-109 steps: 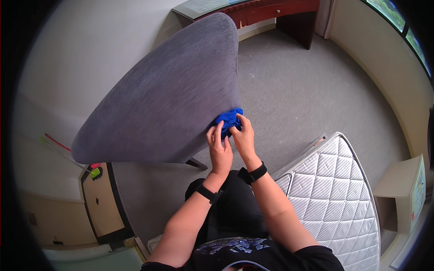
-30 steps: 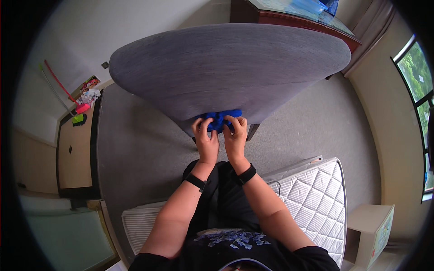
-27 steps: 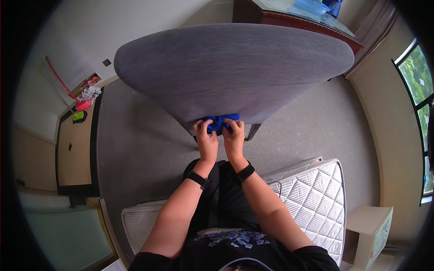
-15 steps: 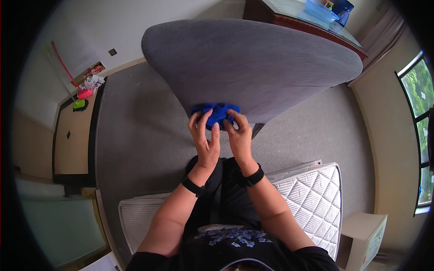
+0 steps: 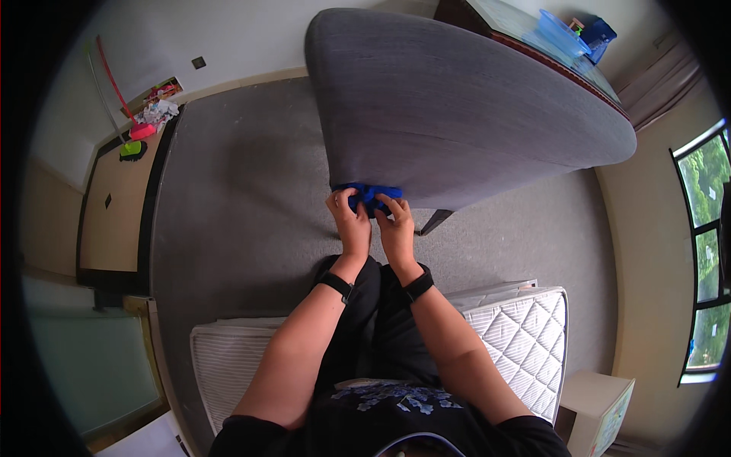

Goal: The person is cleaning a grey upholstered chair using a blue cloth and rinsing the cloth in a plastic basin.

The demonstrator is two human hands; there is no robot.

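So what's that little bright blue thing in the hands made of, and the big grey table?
The small bright blue thing, pinched by the left hand and right hand, looks like soft cloth: it bunches and folds. The large grey oval tabletop seems covered in matte woven fabric or felt, with faint streaks and no shine, though that is uncertain.

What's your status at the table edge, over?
Left hand and right hand both gripping the blue cloth. Cloth bunched against the near edge of the grey table. Nothing between hands and cloth.
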